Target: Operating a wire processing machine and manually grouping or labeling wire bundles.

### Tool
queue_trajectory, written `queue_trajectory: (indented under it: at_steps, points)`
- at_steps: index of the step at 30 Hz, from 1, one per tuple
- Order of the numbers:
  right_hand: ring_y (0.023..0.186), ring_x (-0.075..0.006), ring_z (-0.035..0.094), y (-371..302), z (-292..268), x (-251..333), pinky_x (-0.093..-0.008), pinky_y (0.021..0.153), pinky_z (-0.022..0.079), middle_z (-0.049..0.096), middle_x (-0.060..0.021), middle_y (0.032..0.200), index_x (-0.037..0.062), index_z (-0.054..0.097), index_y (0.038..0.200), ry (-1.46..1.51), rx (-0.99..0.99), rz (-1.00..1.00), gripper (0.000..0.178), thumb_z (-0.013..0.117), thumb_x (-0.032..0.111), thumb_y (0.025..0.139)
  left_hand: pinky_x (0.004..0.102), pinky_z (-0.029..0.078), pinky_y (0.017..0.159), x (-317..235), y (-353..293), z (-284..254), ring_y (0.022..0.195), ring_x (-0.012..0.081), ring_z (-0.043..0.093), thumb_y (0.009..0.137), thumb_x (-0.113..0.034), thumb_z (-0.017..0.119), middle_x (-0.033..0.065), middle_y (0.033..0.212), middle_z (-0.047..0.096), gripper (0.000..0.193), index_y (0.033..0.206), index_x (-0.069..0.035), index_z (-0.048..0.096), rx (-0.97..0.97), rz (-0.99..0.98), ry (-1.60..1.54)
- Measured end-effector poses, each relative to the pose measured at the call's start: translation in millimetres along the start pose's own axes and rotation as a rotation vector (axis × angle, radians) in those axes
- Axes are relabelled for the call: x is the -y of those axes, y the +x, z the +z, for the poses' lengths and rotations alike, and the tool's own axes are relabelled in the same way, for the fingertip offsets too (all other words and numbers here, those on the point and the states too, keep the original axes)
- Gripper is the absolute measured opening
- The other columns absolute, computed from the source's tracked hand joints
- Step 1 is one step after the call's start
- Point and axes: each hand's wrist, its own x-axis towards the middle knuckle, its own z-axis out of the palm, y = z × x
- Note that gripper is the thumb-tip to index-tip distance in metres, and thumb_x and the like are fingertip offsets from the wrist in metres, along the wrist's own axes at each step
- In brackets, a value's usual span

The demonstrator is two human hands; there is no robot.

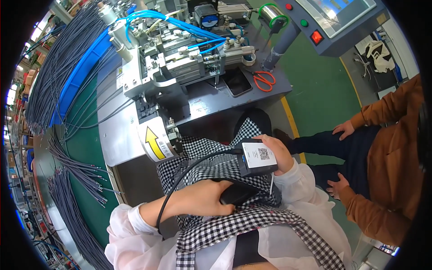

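Observation:
Over my lap, my right hand (281,155) grips a small black box (258,158) with a white label and a square printed code on top. A black cable (191,166) runs from the box's left side and curves down past my left forearm. My left hand (198,199) is closed around a dark flat object (236,194), partly hidden by the fingers; its kind does not show. Beneath both hands lies a black-and-white checked apron (211,168).
Ahead stands a metal machine (175,67) with blue air tubes and a control panel (333,22). A dark phone (237,82) and red-handled scissors (264,81) rest on its bench. Bundled grey cables (74,198) lie left. A person in a brown jacket (387,157) is close at right.

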Motion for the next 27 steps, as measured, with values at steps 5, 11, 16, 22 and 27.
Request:
queue_trajectory:
  at_steps: [5, 11, 16, 22, 27]
  points:
    - [0.077, -0.0155, 0.068, -3, -4, -5, -0.0254, 0.068, 0.055, 0.067, -0.0123, 0.095, -0.0021, 0.056, 0.111, -0.058, 0.041, -0.006, 0.033, 0.045, 0.025, 0.096, 0.0345, 0.053, 0.070, -8, -15, 2, 0.076, 0.0281, 0.066, 0.077, -0.033, 0.062, 0.0204, 0.091, 0.066, 0.062, 0.126, 0.003, 0.048, -0.051, 0.054, 0.356]
    - [0.079, -0.0166, 0.068, -2, 2, -1, -0.0258, 0.069, 0.055, 0.068, -0.0124, 0.095, -0.0021, 0.056, 0.112, 0.093, -0.009, -0.027, 0.034, 0.046, 0.027, 0.096, 0.0305, 0.054, 0.057, 94, -1, -14, 0.069, 0.0276, 0.068, 0.082, -0.032, 0.056, 0.0207, 0.100, 0.066, 0.060, 0.132, 0.000, 0.046, -0.066, 0.242, -0.513]
    - [0.081, -0.0199, 0.069, 0, -9, 8, -0.0279, 0.069, 0.056, 0.068, -0.0145, 0.098, -0.0019, 0.056, 0.113, 0.264, -0.030, -0.065, 0.038, 0.045, 0.031, 0.097, 0.0276, 0.053, 0.050, 101, 12, -19, 0.062, 0.0271, 0.067, 0.087, -0.034, 0.049, 0.0198, 0.103, 0.065, 0.060, 0.132, 0.004, 0.044, 0.126, 0.133, -1.006]
    - [0.081, -0.0199, 0.069, -3, -22, 9, -0.0274, 0.068, 0.056, 0.068, -0.0151, 0.098, -0.0026, 0.059, 0.110, 0.341, 0.017, -0.057, 0.039, 0.046, 0.032, 0.097, 0.0286, 0.053, 0.047, 119, 19, -16, 0.056, 0.0279, 0.066, 0.089, -0.040, 0.041, 0.0213, 0.099, 0.065, 0.064, 0.132, 0.008, 0.040, 0.164, 0.039, -1.244]
    - [0.079, -0.0195, 0.069, -4, -22, 8, -0.0269, 0.066, 0.056, 0.069, -0.0148, 0.097, -0.0023, 0.061, 0.108, 0.317, -0.008, -0.063, 0.038, 0.047, 0.031, 0.096, 0.0344, 0.057, 0.053, 110, 14, -15, 0.066, 0.0288, 0.068, 0.084, -0.042, 0.048, 0.0216, 0.100, 0.064, 0.072, 0.134, 0.008, 0.036, 0.133, 0.033, -1.136]
